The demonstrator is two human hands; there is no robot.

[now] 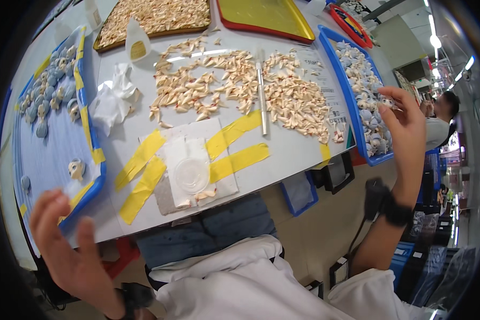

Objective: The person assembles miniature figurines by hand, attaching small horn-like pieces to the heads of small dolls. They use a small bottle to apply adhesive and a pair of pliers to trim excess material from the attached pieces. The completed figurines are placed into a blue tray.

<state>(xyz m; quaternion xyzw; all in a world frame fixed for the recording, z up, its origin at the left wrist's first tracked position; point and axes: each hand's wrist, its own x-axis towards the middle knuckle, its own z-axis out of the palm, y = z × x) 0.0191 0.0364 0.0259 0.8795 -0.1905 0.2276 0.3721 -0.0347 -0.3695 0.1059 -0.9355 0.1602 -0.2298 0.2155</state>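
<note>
My left hand [72, 261] is raised at the near end of the left blue tray [98, 181], fingers apart and holding nothing. Close to it in that tray lies a small figure head [76, 169] with a painted face. Over the right blue tray [357, 114], my right hand [408, 120] pinches a small figure head [386, 101] between thumb and fingertips. Beneath it are many pale, blue-grey figure heads [369, 120]. Similar heads [50, 88] cluster at the far end of the left tray.
Small cream pointed pieces [298, 106] with reddish tips cover the table's middle, beside a metal pen-like tool [262, 101]. Yellow tape surrounds a pad with a clear round dish [192, 176]. Crumpled tissue [114, 101], a white bottle [137, 42] and a yellow tray [266, 18] stand farther back.
</note>
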